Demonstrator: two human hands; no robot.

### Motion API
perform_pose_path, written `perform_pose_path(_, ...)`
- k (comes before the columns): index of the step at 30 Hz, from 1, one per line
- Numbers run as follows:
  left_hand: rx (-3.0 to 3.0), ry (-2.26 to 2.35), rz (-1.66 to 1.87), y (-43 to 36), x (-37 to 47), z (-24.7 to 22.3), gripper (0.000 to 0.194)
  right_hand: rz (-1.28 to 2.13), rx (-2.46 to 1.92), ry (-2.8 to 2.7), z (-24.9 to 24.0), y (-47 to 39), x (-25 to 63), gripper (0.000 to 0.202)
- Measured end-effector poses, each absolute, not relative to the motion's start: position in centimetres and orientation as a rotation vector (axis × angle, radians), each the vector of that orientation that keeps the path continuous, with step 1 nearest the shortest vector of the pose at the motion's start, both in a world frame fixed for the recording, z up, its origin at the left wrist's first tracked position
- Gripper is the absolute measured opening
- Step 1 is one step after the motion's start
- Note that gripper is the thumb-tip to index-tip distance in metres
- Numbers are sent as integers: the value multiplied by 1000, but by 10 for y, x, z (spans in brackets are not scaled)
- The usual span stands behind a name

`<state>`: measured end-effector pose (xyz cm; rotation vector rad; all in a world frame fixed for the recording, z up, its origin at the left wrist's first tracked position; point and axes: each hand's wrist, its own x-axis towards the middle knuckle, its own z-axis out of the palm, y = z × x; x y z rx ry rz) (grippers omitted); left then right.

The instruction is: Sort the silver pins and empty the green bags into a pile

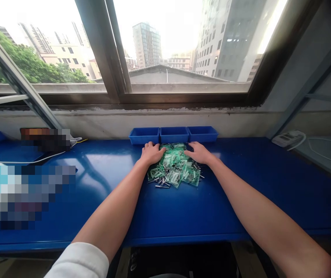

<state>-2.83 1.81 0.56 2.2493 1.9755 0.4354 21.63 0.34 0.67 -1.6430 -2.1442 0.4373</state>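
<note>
A pile of small green clear packets (174, 164) is heaped on the blue table (183, 220), mixed with loose metal pins that look like rivets (162, 187). My left hand (153, 153) rests at the pile's far left side, fingers apart, its thumb over the packets. On the opposite side, my right hand (198, 153) lies with its thumb and fingers spread at the upper right edge of the heap. Both hands are open and neither grips anything I can see. Some loose pins stick out along the near and right edges.
Behind the pile stand three blue bins, the left bin (144, 141), middle bin (174, 139) and right bin (202, 139), below the window. A white device with a cable (289, 138) sits at the right back. Blurred-out items and a white cable (23, 161) lie left.
</note>
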Motion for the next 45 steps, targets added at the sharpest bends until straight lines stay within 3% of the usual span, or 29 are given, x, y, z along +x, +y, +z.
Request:
perform_pose_path(5, 2316, 1836, 520, 16, -29, 7, 56, 445, -1551, -2075, 14, 2, 213, 63)
perform_pose_path(13, 2189, 1708, 851, 23, -51, 9, 45, 428, -1802, -2022, 15, 4, 211, 60)
perform_pose_path(26, 2413, 1775, 376, 20, -34, 8, 59, 418, -1684, -2144, 14, 0, 208, 58)
perform_pose_path(31, 2409, 1785, 367, 21, -31, 11, 66, 412, -1622, -2189, 11, -9, 205, 68)
perform_pose_path(35, 2386, 1789, 382, 20, -30, 12, 62, 411, -1609, -2197, 12, -18, 201, 72)
perform_pose_path(45, 2409, 1594, 469, 11, -25, 8, 57, 404, -1497, -2097, 14, -24, 206, 54)
